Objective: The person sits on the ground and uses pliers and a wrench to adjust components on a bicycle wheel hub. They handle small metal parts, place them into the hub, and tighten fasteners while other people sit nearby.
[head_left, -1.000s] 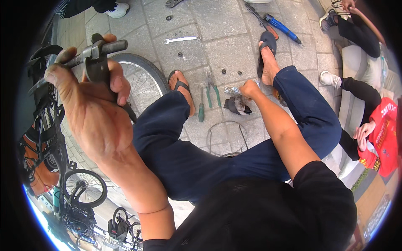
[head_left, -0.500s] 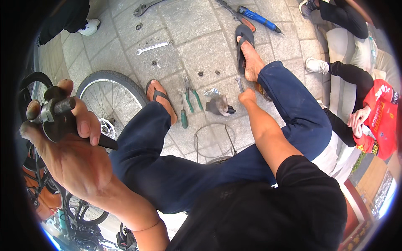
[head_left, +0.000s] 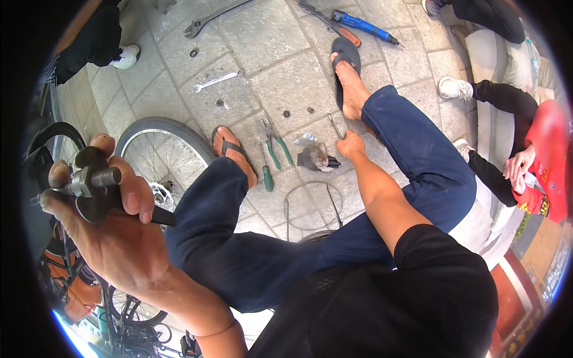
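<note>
My left hand [head_left: 122, 230], raised at the left close to the camera, is closed around a dark metal part [head_left: 89, 206] with a threaded bolt [head_left: 106, 176] and a nut on it. My right hand [head_left: 350, 144] is down by my right foot, gripping a thin silver wrench [head_left: 333, 123]. Just left of it on the paving lie a crumpled dark cloth or glove [head_left: 313, 158], a scrap of foil [head_left: 303, 139], green-handled pliers [head_left: 276, 149] and a screwdriver [head_left: 267, 179] with a green handle.
A bicycle wheel [head_left: 164, 124] lies left; more bicycles [head_left: 119, 304] stand behind it. Farther forward are an adjustable wrench [head_left: 209, 21], combination wrench [head_left: 218, 80], small rings [head_left: 286, 113] and a blue power driver [head_left: 364, 27]. People [head_left: 107, 42] are at upper left and along the right [head_left: 540, 173].
The view has shifted slightly. My left hand appears a little lower, still holding the part. My right hand has taken hold of a wrench, which was not visible a second ago.
</note>
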A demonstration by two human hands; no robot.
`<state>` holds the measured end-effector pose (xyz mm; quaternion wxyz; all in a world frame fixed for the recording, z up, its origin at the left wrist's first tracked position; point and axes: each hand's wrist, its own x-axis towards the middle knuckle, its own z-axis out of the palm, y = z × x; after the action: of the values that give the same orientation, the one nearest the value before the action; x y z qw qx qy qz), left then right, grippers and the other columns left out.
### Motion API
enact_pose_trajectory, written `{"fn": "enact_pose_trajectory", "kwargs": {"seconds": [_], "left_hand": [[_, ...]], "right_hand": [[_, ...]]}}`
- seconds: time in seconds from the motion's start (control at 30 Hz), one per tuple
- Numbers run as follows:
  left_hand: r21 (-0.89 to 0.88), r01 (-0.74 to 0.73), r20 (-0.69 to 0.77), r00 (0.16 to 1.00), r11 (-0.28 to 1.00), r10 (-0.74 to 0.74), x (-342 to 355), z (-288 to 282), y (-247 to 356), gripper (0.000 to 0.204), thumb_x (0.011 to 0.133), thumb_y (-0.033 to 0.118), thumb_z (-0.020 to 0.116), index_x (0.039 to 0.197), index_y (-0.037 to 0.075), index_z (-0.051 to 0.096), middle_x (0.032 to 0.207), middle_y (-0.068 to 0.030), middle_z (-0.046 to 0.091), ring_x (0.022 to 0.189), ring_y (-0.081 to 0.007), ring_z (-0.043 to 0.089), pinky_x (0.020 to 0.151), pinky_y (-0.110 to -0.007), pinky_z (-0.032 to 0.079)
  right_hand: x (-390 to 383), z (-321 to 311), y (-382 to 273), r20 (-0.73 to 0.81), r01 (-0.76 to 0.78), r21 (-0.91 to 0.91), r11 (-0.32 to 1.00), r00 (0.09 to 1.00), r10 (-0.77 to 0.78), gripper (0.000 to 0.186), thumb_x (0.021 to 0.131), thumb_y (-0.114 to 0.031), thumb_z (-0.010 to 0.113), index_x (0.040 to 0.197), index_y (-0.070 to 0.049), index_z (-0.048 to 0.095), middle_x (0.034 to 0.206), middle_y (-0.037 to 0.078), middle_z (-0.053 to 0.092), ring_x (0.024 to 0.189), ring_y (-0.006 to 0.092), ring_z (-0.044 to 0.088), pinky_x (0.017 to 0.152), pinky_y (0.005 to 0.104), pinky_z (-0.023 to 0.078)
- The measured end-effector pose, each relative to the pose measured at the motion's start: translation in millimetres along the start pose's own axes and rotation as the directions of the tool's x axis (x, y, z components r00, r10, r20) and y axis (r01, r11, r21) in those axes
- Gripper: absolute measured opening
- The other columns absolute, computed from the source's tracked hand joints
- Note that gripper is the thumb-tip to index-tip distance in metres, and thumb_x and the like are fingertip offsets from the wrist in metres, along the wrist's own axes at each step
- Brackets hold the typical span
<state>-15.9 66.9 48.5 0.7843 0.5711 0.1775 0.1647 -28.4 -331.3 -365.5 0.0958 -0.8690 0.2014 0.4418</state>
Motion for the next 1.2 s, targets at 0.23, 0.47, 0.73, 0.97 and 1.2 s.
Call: {"fn": "enact_pose_trajectory", "kwargs": {"seconds": [0.23,0.47,0.73,0.97,1.2], "left_hand": [[-0.054,0.057,-0.068,0.996,0.997,-0.061,4.7,14.2,-3.7,0.048,0.113,0.055,0.046,0.131,0.011,0.051,0.117,-0.0283,0.068,0.065,-0.0153,0.058,0.048,-0.024,0.038],[-0.109,0.150,0.059,0.988,0.983,-0.144,-3.0,21.0,-1.8,0.047,0.110,0.059,0.051,0.127,0.015,0.051,0.112,-0.0176,0.072,0.068,-0.0131,0.054,0.051,-0.025,0.038],[-0.102,0.113,0.203,0.975,0.988,-0.091,-4.2,9.2,-11.5,0.046,0.111,0.055,0.056,0.126,0.011,0.055,0.110,-0.0108,0.068,0.073,-0.0134,0.051,0.053,-0.026,0.034],[-0.114,0.143,0.283,0.953,0.983,-0.106,-5.4,3.8,-15.2,0.047,0.109,0.050,0.060,0.136,0.012,0.055,0.104,-0.0078,0.069,0.078,-0.0142,0.057,0.056,-0.027,0.043],[-0.085,0.100,0.271,0.960,0.991,-0.074,-25.0,13.2,-17.9,0.048,0.111,0.053,0.058,0.132,0.009,0.058,0.101,-0.0063,0.064,0.076,-0.0116,0.053,0.053,-0.024,0.036]], "right_hand": [[-10.6,1.4,-43.5,0.155,-0.012,0.579,0.815,0.983,-0.095,0.027,0.094,-0.011,0.056,0.117,-0.001,0.066,0.087,0.018,0.072,0.073,0.0293,0.074,0.050,0.0440,0.057],[-96.4,-59.0,-140.1,0.058,0.247,0.762,0.599,0.894,-0.443,0.026,0.107,-0.026,0.060,0.117,-0.002,0.064,0.074,0.006,0.064,0.049,0.0170,0.059,0.044,0.0365,0.049],[-267.2,-223.5,-126.2,-0.405,0.861,0.491,0.136,0.364,-0.839,0.025,0.106,-0.025,0.059,0.106,-0.002,0.070,0.078,-0.002,0.062,0.068,0.0087,0.061,0.065,0.0277,0.051],[-343.9,-271.8,-47.8,-0.467,0.884,0.383,0.267,0.435,-0.770,0.035,0.111,-0.034,0.058,0.108,-0.001,0.070,0.075,0.000,0.059,0.062,0.0083,0.057,0.057,0.0268,0.051],[-346.2,-251.4,-35.9,-0.478,0.872,0.438,0.220,0.433,-0.764,0.038,0.112,-0.035,0.054,0.111,0.000,0.068,0.075,0.001,0.059,0.062,0.0103,0.059,0.062,0.0284,0.053]]}}
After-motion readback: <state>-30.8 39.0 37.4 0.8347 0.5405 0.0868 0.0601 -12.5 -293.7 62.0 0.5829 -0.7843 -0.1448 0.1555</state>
